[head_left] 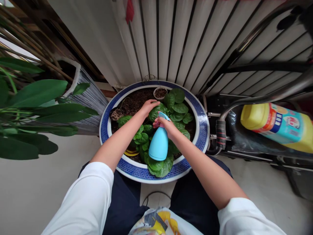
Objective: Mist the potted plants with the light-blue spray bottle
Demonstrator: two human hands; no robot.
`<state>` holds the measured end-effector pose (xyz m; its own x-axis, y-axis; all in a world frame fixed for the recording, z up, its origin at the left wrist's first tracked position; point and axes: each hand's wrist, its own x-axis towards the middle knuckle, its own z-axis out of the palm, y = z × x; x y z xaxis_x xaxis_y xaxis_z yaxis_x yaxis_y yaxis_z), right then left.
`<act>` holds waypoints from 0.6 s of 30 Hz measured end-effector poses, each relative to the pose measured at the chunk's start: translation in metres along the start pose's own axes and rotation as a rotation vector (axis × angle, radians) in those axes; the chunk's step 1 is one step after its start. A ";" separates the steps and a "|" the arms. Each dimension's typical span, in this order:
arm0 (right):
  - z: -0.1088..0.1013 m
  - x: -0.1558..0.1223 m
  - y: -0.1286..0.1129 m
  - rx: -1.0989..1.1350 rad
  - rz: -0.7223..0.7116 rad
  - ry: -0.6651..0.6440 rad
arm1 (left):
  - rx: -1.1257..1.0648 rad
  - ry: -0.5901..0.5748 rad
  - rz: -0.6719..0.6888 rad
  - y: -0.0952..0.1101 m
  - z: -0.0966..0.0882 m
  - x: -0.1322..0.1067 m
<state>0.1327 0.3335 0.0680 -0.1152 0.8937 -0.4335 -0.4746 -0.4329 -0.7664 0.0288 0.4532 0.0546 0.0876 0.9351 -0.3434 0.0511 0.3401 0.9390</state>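
Observation:
A wide round planter with a blue and white rim point(201, 130) stands on the floor before me, filled with dark soil and a plant with broad green leaves point(176, 107). My right hand point(166, 125) is closed around the neck of a light blue spray bottle point(158, 145), held over the leaves. My left hand point(148, 107) reaches into the plant, its fingers curled on a large leaf beside the bottle's nozzle. Two small pots of soil point(160, 92) sit inside the planter near its far and left edges.
A tall leafy plant in a ribbed white pot point(80, 86) stands at the left. A white ribbed wall rises behind. At the right are dark metal bars point(264, 67) and a yellow and blue bottle point(276, 125) lying on its side. A printed bag point(161, 222) rests by my knees.

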 end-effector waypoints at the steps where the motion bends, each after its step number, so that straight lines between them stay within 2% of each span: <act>1: 0.000 0.000 0.000 -0.011 0.007 -0.004 | 0.016 0.014 0.016 -0.002 0.002 0.000; 5: 0.000 0.000 0.000 -0.021 0.002 0.001 | 0.055 0.051 0.063 -0.007 0.011 0.001; 12: 0.001 0.000 0.000 -0.005 -0.039 0.000 | 0.021 -0.091 0.003 -0.005 0.001 0.001; 18: 0.000 0.005 0.004 0.019 -0.045 0.037 | 0.095 -0.177 -0.083 0.002 -0.005 0.002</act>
<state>0.1307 0.3363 0.0629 -0.0617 0.9071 -0.4164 -0.4952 -0.3901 -0.7763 0.0236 0.4560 0.0555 0.2524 0.8692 -0.4251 0.1581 0.3964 0.9044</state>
